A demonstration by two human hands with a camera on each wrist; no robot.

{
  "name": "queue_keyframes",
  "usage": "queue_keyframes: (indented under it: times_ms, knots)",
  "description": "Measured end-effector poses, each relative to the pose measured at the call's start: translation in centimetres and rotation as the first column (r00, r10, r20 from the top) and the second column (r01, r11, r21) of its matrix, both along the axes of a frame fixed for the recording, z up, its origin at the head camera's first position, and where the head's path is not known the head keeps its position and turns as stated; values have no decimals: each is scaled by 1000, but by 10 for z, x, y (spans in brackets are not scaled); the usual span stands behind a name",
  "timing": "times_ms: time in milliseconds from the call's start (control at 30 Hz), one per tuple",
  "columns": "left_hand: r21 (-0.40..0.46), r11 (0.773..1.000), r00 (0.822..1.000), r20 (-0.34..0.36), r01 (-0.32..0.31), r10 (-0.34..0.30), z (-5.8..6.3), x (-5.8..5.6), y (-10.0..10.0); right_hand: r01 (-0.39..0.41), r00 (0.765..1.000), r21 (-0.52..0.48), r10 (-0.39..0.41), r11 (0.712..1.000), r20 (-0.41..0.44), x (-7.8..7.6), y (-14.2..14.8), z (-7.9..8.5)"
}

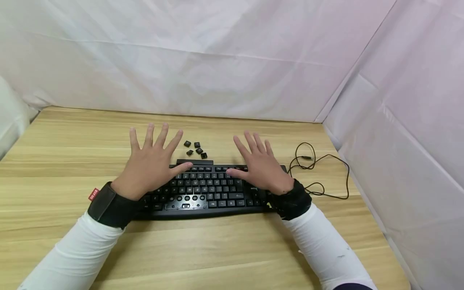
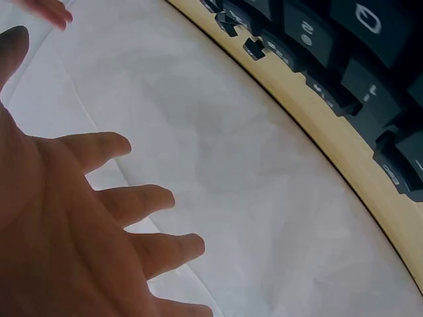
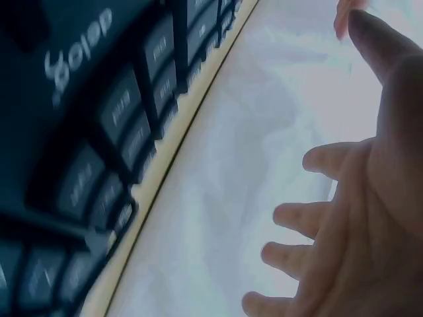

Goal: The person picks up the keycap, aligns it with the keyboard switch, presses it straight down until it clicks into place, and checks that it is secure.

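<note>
A black keyboard (image 1: 195, 189) lies on the wooden table between and beneath the hands. In its lower rows a patch of bare key sockets (image 1: 186, 199) shows without caps. My left hand (image 1: 146, 167) is held over the keyboard's left end, fingers straight and spread. Over the right end, my right hand (image 1: 262, 169) spreads its fingers the same way. Neither hand holds anything. Both wrist views show the fingers apart, with the keyboard's keys (image 2: 307, 33) close to the camera. Several loose black keycaps (image 1: 199, 150) lie just beyond the keyboard, near a long black bar (image 1: 194, 162) like a space bar.
A thin black cable (image 1: 349, 177) loops on the table to the right, its plug (image 1: 306, 158) among the coils. White cloth (image 1: 181, 56) hangs behind the table's far edge and along the right side. Bare wood (image 1: 203, 253) shows in front of the keyboard.
</note>
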State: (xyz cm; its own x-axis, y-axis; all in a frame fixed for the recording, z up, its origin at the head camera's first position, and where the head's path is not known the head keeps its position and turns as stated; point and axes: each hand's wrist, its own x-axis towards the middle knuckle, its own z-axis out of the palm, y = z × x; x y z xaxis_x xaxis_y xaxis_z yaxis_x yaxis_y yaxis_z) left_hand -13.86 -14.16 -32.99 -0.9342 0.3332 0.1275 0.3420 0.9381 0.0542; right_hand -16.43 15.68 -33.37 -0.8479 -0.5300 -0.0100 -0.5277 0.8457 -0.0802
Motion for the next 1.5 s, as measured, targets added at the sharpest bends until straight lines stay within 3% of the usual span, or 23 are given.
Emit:
queue_keyframes:
  times_ms: [333, 533, 667, 800, 933, 1167, 1333, 1500]
  knots:
    - [-25, 1000, 999, 32, 0, 0, 3, 1, 1, -144, 986, -18, 145, 989, 78, 16, -18, -11]
    - [26, 999, 998, -41, 44, -43, 3, 3, -5, -238, 962, -3, 236, 971, 139, 26, -26, -15]
    - [38, 996, 996, -47, 76, -74, 8, 1, -12, -275, 945, -14, 273, 961, 179, 30, -30, -16]
    - [-15, 992, 992, -12, 124, -124, 16, -14, -17, -291, 942, -11, 288, 957, 170, 33, -32, -17]
    - [-48, 983, 982, 63, 180, -177, 22, -39, -21, -302, 945, 0, 299, 953, 134, 34, -34, -19]
    - [24, 958, 945, 164, 284, -284, 12, -82, -27, -278, 953, 5, 275, 961, 126, 37, -40, -21]
    - [23, 939, 921, 184, 344, -342, -1, -93, -26, -275, 953, 12, 271, 961, 133, 41, -44, -23]
    - [6, 932, 909, 219, 362, -355, -9, -97, -22, -283, 953, 3, 281, 959, 113, 41, -47, -23]
